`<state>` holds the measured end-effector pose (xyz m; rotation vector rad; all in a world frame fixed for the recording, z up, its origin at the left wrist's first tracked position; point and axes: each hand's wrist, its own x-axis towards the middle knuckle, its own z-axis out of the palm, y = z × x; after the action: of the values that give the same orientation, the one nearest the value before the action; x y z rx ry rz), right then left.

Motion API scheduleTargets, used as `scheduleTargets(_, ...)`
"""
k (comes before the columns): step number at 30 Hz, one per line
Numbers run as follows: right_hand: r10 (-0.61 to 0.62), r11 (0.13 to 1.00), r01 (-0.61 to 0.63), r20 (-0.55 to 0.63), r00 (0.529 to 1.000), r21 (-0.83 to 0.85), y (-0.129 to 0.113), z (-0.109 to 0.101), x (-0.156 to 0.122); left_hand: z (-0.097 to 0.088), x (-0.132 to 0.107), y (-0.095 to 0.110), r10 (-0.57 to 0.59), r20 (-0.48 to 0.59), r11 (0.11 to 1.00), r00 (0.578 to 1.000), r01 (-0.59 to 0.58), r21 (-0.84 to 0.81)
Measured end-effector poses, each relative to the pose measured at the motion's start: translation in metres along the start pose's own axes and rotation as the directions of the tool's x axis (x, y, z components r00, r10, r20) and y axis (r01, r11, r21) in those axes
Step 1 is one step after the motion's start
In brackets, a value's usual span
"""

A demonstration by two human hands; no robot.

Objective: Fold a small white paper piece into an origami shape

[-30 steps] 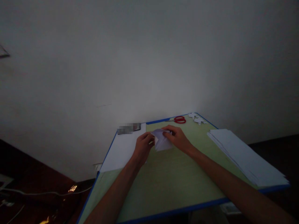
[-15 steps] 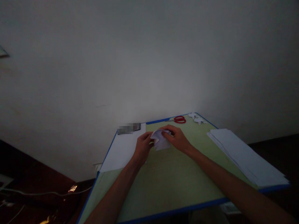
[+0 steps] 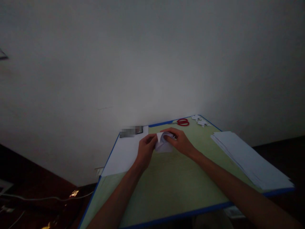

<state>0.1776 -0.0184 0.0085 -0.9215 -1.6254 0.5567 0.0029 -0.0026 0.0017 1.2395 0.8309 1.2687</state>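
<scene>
A small folded white paper (image 3: 163, 143) sits near the far middle of the green table (image 3: 171, 184). My left hand (image 3: 145, 151) pinches its left side with curled fingers. My right hand (image 3: 180, 140) grips its top right, fingers bent over the fold. Both hands meet at the paper, which stands partly raised off the tabletop.
A stack of white sheets (image 3: 247, 159) lies along the right edge. Another white sheet (image 3: 124, 152) lies at the left. Red scissors (image 3: 183, 122) and paper scraps (image 3: 200, 121) rest at the far edge by the wall. A dark phone-like object (image 3: 139, 129) lies beside the left sheet. Cables (image 3: 35, 198) run across the floor at left.
The paper has been folded tighter and stands more upright. My hands have drawn closer together around it.
</scene>
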Motion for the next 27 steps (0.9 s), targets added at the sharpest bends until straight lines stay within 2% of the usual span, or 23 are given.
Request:
scheduleTargets(7, -0.020, 0.997, 0.017, 0.038, 0.999, 0.076, 0.0015, 0.0047, -0.0019, 0.0015, -0.0039, 0.0006, 0.033, -0.005, 0.994, 0.999, -0.033, 0.102)
scheduleTargets(11, 0.014, 0.992, -0.021, 0.057, 0.998, 0.127, 0.0007, 0.0036, -0.0013, 0.0022, -0.0051, 0.0047, -0.003, 0.001, 0.991, 1.000, 0.003, 0.131)
scheduleTargets(20, 0.050, 0.982, -0.069, 0.112, 0.992, 0.177, -0.0010, 0.0012, -0.0006, 0.0023, -0.0040, 0.0085, -0.101, -0.026, 0.993, 0.995, 0.103, 0.065)
scheduleTargets(27, 0.037, 0.982, -0.060, 0.130, 0.991, 0.181, -0.0004, -0.0002, -0.0003, 0.0008, -0.0039, 0.0070, -0.056, -0.011, 0.994, 0.998, 0.057, 0.093)
